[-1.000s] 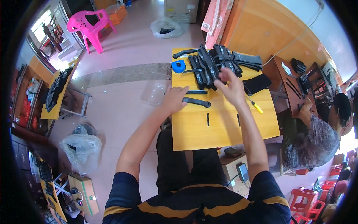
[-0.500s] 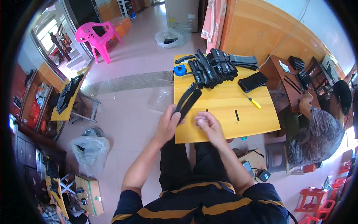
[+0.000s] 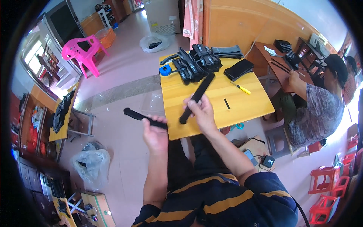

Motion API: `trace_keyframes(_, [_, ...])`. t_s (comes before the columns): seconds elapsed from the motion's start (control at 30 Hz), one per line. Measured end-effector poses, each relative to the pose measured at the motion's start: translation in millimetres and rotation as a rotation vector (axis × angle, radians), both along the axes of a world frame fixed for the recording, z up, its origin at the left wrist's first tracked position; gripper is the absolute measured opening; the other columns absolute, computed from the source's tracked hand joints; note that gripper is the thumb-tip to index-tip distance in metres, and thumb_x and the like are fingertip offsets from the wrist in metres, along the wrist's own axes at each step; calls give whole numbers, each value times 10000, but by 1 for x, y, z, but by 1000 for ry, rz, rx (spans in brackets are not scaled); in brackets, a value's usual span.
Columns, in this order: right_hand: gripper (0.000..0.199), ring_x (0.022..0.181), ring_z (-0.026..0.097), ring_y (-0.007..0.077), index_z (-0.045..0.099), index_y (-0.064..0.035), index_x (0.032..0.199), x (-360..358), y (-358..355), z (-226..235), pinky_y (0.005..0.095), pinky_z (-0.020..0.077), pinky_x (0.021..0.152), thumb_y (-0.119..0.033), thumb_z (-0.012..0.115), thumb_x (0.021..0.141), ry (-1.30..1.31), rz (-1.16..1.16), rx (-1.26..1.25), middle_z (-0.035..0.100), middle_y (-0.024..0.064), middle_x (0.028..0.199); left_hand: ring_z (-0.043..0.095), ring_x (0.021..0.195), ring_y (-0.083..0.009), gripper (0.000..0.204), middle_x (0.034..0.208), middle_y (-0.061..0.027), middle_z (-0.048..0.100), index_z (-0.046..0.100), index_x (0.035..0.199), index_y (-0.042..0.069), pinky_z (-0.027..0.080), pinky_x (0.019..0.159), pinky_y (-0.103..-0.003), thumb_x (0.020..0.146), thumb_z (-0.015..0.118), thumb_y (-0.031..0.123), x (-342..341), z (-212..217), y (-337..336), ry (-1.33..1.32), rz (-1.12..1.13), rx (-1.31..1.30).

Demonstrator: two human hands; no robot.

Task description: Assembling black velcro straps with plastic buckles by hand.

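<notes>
My left hand (image 3: 154, 133) grips a slim black handle-shaped part (image 3: 140, 117) that sticks out to the left past the edge of the yellow wooden table (image 3: 245, 109). A longer flat black bar (image 3: 197, 97) is held in my right hand (image 3: 203, 112), tilted up toward the far side of the table. The two black parts are apart, about a hand's width between them. A heap of similar black parts (image 3: 196, 62) lies at the table's far edge.
On the table lie a blue tape measure (image 3: 165, 70), a black phone-like slab (image 3: 238, 69), a yellow-handled screwdriver (image 3: 242, 89) and a small black strip (image 3: 226, 103). Another person (image 3: 317, 102) sits at the right by a brown desk. A pink chair (image 3: 81, 51) stands far left.
Both hands have lifted off the table toward me. The two black parts, held together half a second ago, are now separated, the left one swung out to the left.
</notes>
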State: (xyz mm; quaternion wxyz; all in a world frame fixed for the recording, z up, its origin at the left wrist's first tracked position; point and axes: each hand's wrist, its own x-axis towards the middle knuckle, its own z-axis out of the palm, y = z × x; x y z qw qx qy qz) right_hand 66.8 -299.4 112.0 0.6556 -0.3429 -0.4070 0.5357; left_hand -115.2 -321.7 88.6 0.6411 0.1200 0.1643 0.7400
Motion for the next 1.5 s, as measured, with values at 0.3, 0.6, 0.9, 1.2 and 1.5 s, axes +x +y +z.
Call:
trace_keyframes(0.3, [299,747,680,273,648,-23,1038,71,149,54,387,525,702,-272,667,872,-833,-527,259,689,142,795,540,729,-185,290,813,-40,541,530,1087,83,468,636,-326,1067,437,357,-64,-7,-34,253,129,-143])
trace_keyframes(0.6, [394,1080,665,386,624,-78,1214,66,253,37,474,523,950,-303,635,891,-1689,-276,-135,692,207,1140,546,693,-161,231,800,-51,549,505,1097,66,476,628,-316,1064,425,280,-28,-8,-48,543,65,-214])
trace_keyframes(0.9, [357,1036,653,380,660,-72,1169,62,199,33,464,524,899,-244,642,856,-1427,-286,350,680,207,1124,542,682,-150,261,777,-37,550,516,1109,62,474,621,-313,1061,417,299,-25,-3,-43,650,54,-134])
trace_keyframes(1.2, [334,760,700,259,699,-55,1082,2,-89,228,334,573,672,-153,743,765,-1262,562,1111,691,109,880,568,722,-138,202,826,-41,578,531,1121,70,480,668,-288,1034,507,251,26,26,-68,861,239,8])
trace_keyframes(1.5, [222,662,676,130,726,-57,943,-12,-208,237,238,550,547,-174,696,757,-1054,502,1288,683,11,832,567,725,-131,217,827,-46,583,510,1137,56,488,668,-270,1047,478,250,42,17,-108,646,-268,78])
